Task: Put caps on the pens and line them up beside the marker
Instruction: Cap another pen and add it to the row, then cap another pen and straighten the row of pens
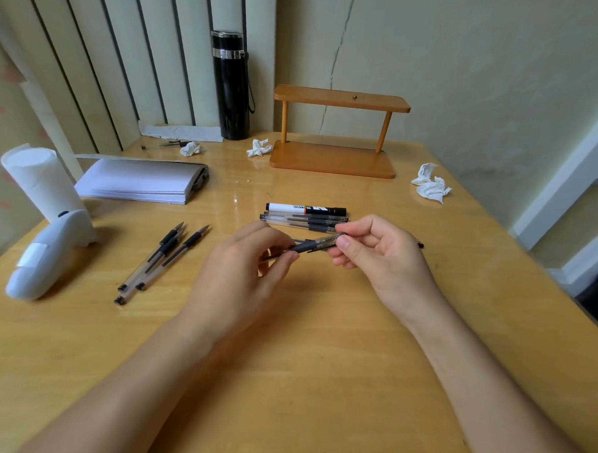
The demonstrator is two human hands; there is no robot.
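Wooden table [318, 381] lies bare around both hands [241, 268], pen [310, 245].

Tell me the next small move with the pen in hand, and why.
Probably press the cap fully home: the right hand holds a cap over the tip of the pen that the left hand steadies. Then lay it beside the capped pens below the marker.

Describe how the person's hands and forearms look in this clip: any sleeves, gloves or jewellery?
Both hands, left and right, are bare, with no gloves, rings, watch or wristbands showing. Both forearms are uncovered to the frame's bottom edge; no sleeve appears. Fingernails look short and unpainted.
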